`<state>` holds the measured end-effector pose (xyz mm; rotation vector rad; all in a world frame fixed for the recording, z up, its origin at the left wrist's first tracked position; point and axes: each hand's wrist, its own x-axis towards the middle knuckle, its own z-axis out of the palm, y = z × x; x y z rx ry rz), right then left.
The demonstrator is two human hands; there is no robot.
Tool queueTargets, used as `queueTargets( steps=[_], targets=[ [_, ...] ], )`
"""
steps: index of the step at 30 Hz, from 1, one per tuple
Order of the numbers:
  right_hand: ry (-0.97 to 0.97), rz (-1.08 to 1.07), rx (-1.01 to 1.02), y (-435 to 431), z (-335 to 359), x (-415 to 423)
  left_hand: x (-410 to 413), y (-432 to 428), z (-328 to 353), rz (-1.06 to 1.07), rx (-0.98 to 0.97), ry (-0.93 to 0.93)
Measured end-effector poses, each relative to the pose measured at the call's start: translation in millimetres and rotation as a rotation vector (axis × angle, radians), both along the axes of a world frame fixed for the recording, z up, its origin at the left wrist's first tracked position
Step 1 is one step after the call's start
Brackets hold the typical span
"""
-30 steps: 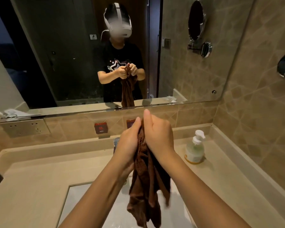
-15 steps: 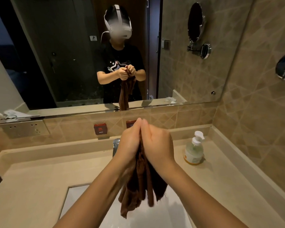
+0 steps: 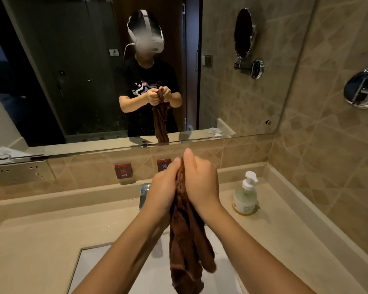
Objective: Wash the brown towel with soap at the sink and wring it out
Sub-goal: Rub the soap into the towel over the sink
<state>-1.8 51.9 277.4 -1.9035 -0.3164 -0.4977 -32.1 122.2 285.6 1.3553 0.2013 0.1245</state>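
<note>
While both hands clamp its bunched top end, brown towel [image 3: 185, 240] hangs over sink [image 3: 89, 272], centre frame; judged mid-task, rubbing or early wringing.
Left hand [image 3: 164, 194] and right hand [image 3: 202, 187] face each other, fingers curled round the cloth; mirror shows two closed fists on it. Loose end drops in twisted folds to lower centre. No lather or running water visible at tap [image 3: 144, 193]; soap bottle [image 3: 245, 195] stands well apart, right. Wringing not yet finished.
</note>
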Motion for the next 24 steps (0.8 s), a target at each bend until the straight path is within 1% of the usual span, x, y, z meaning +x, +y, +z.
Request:
queueTargets(
  steps=[2, 3, 4, 5, 6, 8, 10, 12, 13, 15, 17, 19, 21, 24],
  targets=[
    [-0.071, 0.027, -0.072, 7, -7, -21, 7, 6, 1, 0.043, -0.06, 0.017],
    [-0.112, 0.016, -0.059, 8, -7, -24, 6, 7, 2, 0.039, -0.087, 0.018],
    [-0.108, -0.013, -0.019, 7, -3, -18, 5, 5, 1, 0.008, -0.127, 0.008],
    [-0.048, -0.026, 0.055, 5, -2, -5, 4, 3, -1, -0.047, -0.183, 0.007],
    [0.063, 0.019, 0.174, 2, 3, 6, 1, 2, -1, -0.112, -0.247, 0.013],
    [0.323, 0.226, 0.472, -4, 7, 17, -5, 3, 2, -0.239, -0.372, 0.025],
    [0.571, 0.445, 0.711, -8, -1, 22, -7, 10, 5, -0.321, -0.464, 0.005],
    [0.733, 0.591, 0.833, -17, -7, 22, -7, 20, 5, -0.324, -0.503, 0.001],
    [0.749, 0.635, 0.845, -24, -9, 24, -7, 25, 4, -0.31, -0.513, -0.001],
    [0.66, 0.626, 0.745, -40, -10, 30, -6, 35, 2, -0.281, -0.516, -0.005],
    [0.594, 0.567, 0.533, -53, -12, 33, -5, 43, 2, -0.274, -0.521, -0.012],
    [0.61, 0.552, 0.307, -61, -13, 33, -3, 49, 0, -0.275, -0.532, -0.03],
    [0.656, 0.562, 0.131, -66, -11, 34, -2, 53, -1, -0.268, -0.517, -0.036],
    [0.731, 0.578, 0.004, -68, -6, 33, 0, 56, -5, -0.288, -0.478, 0.007]
  ],
)
